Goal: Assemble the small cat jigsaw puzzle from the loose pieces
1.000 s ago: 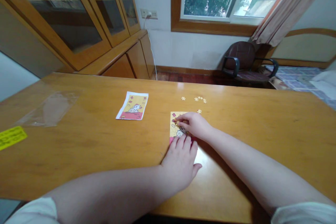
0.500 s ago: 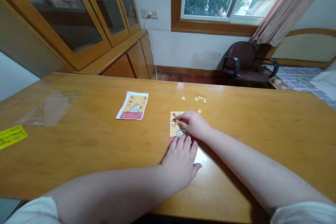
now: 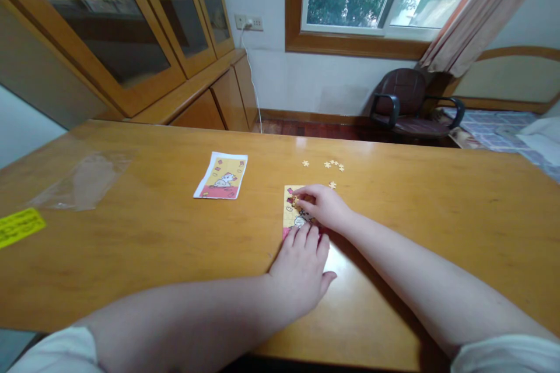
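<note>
Wooden tabletop (image 3: 394, 204): left hand (image 3: 301, 271) lay flat over the puzzle's (image 3: 287, 218) lower part, right hand (image 3: 326, 207) narrowed around a yellow piece (image 3: 296, 202), grip unclear, seemingly mid-fit and calling for careful alignment, loose pieces (image 3: 328, 165) beyond, picture card (image 3: 225, 178) leftward, yellow label (image 3: 21, 228) far left, writing illegible.

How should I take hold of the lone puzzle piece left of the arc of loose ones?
Probably pinch the lone puzzle piece across opposite edges, coming from above: it lies flat on the table and sits apart from the arc of loose pieces.
</note>
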### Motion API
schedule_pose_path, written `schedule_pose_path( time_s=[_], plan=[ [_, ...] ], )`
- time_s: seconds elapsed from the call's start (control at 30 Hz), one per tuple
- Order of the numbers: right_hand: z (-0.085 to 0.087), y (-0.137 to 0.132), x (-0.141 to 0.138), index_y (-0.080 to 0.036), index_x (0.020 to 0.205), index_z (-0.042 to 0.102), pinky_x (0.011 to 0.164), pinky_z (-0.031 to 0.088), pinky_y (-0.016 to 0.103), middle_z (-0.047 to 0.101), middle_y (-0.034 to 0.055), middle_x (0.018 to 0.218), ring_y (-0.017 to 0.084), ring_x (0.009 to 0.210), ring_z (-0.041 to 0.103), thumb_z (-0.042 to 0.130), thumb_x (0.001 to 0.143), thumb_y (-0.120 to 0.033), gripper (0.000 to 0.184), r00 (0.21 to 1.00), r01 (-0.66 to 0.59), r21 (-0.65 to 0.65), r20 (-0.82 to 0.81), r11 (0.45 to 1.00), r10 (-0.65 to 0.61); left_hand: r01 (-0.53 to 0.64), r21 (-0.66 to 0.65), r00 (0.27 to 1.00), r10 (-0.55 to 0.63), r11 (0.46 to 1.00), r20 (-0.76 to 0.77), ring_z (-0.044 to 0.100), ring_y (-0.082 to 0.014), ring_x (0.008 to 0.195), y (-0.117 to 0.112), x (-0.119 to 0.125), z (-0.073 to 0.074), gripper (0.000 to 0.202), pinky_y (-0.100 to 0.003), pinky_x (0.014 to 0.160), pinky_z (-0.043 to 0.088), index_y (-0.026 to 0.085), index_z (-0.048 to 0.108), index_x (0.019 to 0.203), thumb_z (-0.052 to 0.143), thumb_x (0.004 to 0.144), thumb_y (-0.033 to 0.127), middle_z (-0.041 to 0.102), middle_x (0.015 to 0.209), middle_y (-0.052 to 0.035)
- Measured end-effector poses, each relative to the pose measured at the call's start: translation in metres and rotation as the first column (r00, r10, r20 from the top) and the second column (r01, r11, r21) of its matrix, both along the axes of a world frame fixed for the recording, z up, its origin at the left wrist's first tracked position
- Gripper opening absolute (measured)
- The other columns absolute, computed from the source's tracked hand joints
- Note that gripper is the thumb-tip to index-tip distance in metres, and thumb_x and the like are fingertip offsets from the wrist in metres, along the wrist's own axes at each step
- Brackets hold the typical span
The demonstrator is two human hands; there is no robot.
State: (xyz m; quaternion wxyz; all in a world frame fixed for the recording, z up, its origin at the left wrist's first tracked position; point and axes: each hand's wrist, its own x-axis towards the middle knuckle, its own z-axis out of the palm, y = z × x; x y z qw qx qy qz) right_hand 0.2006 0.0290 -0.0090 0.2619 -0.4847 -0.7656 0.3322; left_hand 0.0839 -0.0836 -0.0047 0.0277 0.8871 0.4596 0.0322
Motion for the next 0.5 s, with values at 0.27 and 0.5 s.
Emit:
schedule_pose_path(
  time_s=[0.27,0.5],
  plan=[
    [0.017,0.010,0.019,-0.021,0.090,0.073,0.073,0.044,0.025,0.069,0.0036,0.087,0.014,0.080,0.060,0.061,0.079,-0.020,0.016,0.990,-0.065,0.008,0.125,0.998,0.063,0.000,0.035,1.000,0.000,0.999,0.019,0.038,-0.0321,0.123,0.000,0.000,-0.001,0.064,-0.048,0.104,0.027,0.011,0.045,0.131,0.047,0.083,0.054,0.048,0.133,-0.0176],
    [0.009,0.012,0.020,-0.020,0.093,0.072,0.074,0.044,0.025,0.069,0.0044,0.084,0.015,0.079,0.060,0.064,0.078,-0.019,0.016,0.954,-0.182,0.106,0.259,0.977,0.150,0.003,0.029,1.000,-0.004,1.000,0.007,0.037,-0.0319,0.125,0.000,0.000,0.000,0.065,-0.048,0.104,0.027,0.011,0.044,0.131,0.046,0.084,0.055,0.047,0.133,-0.0181]
  ],
)
